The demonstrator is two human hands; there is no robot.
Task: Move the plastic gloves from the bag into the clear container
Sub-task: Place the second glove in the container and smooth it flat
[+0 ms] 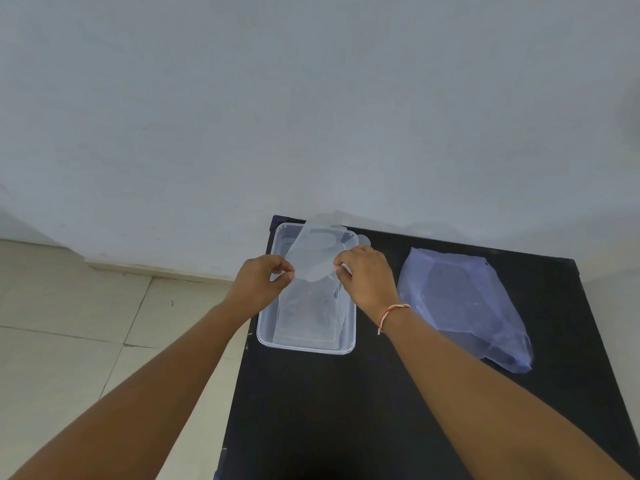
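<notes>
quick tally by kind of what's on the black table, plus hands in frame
Clear container: 1
Plastic bag: 1
Plastic glove held over the container: 1; more plastic lies inside it, number cannot be told
Hands: 2, left hand and right hand, both pinching the glove
Total: 5, on the black table

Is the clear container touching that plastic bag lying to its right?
Apart. The head view shows a strip of bare black table between the clear container and the plastic bag.
</notes>
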